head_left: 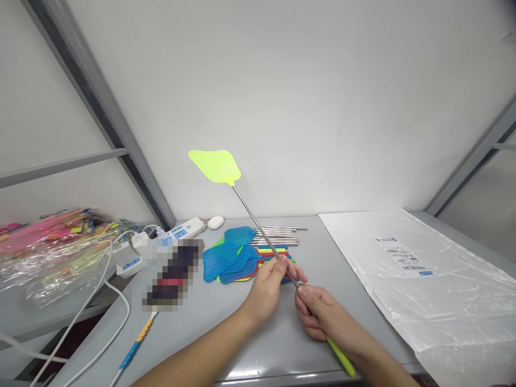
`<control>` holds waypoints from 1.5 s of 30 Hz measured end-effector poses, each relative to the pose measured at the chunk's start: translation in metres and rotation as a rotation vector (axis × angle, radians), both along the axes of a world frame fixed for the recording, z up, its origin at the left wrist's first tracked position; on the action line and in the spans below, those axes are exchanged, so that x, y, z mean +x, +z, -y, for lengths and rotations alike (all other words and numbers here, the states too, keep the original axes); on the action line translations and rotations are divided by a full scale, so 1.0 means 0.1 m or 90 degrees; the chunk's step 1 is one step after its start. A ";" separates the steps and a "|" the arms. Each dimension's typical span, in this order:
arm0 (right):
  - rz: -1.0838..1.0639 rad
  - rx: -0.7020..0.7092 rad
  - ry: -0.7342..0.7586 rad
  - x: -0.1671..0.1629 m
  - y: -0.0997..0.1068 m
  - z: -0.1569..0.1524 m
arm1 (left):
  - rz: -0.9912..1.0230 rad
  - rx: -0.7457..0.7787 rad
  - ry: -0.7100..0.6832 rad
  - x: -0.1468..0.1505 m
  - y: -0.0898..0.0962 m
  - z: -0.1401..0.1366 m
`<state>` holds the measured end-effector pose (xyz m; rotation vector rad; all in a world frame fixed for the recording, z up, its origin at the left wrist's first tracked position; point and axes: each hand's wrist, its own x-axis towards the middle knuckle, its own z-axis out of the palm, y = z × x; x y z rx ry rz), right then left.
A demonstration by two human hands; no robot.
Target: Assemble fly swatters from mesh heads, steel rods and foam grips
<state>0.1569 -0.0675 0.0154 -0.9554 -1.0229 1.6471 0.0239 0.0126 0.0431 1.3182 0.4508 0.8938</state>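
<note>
A fly swatter (217, 166) with a yellow-green perforated head, a thin metal rod and a green grip slants across the view, its head up and to the left. My left hand (269, 285) pinches the rod below its middle. Lower down, my right hand (322, 314) closes around the rod just above the green grip, which sticks out beneath it. Behind my hands, several blue swatter heads (226, 258) lie overlapped on the grey table, with green, yellow and red ones partly covered. Coloured handles and several metal rods (278, 236) lie to their right.
At right, a white plastic mailer bag (387, 269) with a label spreads past the table's front edge. White power strips (183, 230) and cables lie at left, near a pixelated object (173, 277). Wrapped colourful goods (60, 247) sit further left. A white wall stands behind.
</note>
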 end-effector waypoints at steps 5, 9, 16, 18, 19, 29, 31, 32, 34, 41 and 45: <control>0.103 -0.022 0.014 0.03 0.06 0.01 | 0.073 -0.044 0.090 -0.08 0.12 -0.22; 0.200 -0.039 0.031 0.08 0.10 0.11 | 0.170 -0.042 0.201 -0.27 0.29 -0.49; 0.477 0.054 0.005 0.25 0.23 0.23 | 0.216 0.011 0.237 -0.50 0.48 -0.67; 0.531 0.075 -0.021 0.28 0.27 0.23 | 0.206 0.023 0.230 -0.47 0.46 -0.63; 0.556 0.085 -0.039 0.29 0.29 0.22 | 0.202 0.026 0.229 -0.45 0.44 -0.60; 0.698 0.125 -0.147 0.22 0.45 0.19 | 0.113 0.026 0.113 -0.22 0.31 -0.25; 0.707 0.131 -0.151 0.26 0.41 0.24 | 0.141 0.012 0.148 -0.23 0.34 -0.27; 0.712 0.130 -0.151 0.29 0.38 0.27 | 0.159 0.004 0.171 -0.24 0.36 -0.30; 0.724 0.122 -0.153 0.37 0.32 0.35 | 0.202 -0.009 0.218 -0.28 0.43 -0.41; 0.738 0.101 -0.156 0.65 0.21 0.58 | 0.228 0.016 0.227 -0.31 0.71 -0.59; 0.732 0.099 -0.173 0.76 0.21 0.67 | 0.256 0.012 0.219 -0.38 0.97 -0.63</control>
